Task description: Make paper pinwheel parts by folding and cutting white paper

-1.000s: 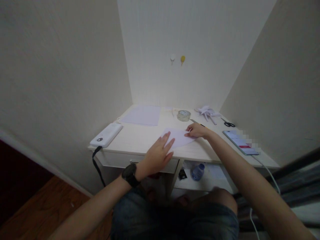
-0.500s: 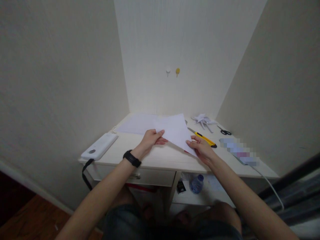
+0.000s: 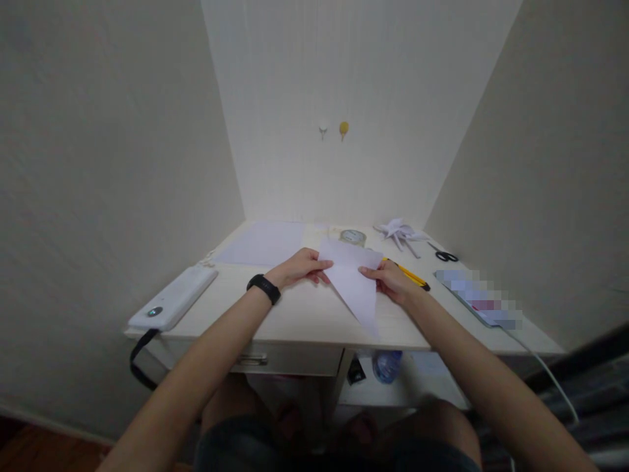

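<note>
A white sheet of paper (image 3: 351, 278) is held between my two hands above the desk, one corner pointing down toward the front edge. My left hand (image 3: 307, 265), with a black band on its wrist, pinches the paper's left side between thumb and fingers. On the opposite side my right hand (image 3: 386, 278) grips the paper, thumb on top and fingers behind. Just beyond the right hand lies a yellow utility knife (image 3: 410, 274), partly covered by that hand. Behind the paper sits a roll of clear tape (image 3: 352, 237).
More white paper (image 3: 263, 242) lies at the desk's back left. A white device (image 3: 174, 298) with a black strap rests at the left edge. Toward the right are a folded paper star (image 3: 398, 231), scissors (image 3: 446, 256) and a phone-like item (image 3: 472, 298) with a cable. A bottle (image 3: 387, 366) stands below.
The paper has turned between my hands, so a corner now points down toward me. My right hand has moved slightly up. The tape roll has come into view behind the paper.
</note>
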Demonstrator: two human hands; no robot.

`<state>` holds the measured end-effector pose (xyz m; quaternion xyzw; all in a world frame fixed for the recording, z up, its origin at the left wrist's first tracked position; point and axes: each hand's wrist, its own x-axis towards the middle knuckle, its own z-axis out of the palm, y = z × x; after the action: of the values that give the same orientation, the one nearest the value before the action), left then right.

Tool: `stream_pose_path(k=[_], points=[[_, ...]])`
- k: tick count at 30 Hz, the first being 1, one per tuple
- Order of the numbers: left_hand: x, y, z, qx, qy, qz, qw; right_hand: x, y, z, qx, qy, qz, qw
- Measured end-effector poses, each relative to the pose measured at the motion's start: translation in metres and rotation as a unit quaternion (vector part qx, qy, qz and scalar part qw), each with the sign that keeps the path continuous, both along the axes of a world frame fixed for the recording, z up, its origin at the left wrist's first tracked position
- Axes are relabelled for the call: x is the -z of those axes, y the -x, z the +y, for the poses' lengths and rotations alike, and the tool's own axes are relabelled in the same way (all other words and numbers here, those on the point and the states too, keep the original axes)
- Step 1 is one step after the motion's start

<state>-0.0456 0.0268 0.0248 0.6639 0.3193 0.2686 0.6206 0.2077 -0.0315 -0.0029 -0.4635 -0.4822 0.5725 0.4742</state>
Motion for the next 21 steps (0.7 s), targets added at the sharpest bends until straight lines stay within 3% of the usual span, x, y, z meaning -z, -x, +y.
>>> stream_pose_path(k=[6,16,21], points=[[0.013,0.0,-0.001,0.015,0.027,-0.025,0.999,0.006,-0.001,-0.007,-0.008,-0.018,0.019,1.0],[0.007,-0.003,-0.004,-0.011,0.047,-0.095,0.994,-0.002,0.0,-0.012,-0.004,-0.04,0.051,0.998],[0.006,-0.004,-0.005,-0.025,0.06,-0.115,0.991,0.0,-0.003,-0.008,0.054,-0.044,0.032,0.997]])
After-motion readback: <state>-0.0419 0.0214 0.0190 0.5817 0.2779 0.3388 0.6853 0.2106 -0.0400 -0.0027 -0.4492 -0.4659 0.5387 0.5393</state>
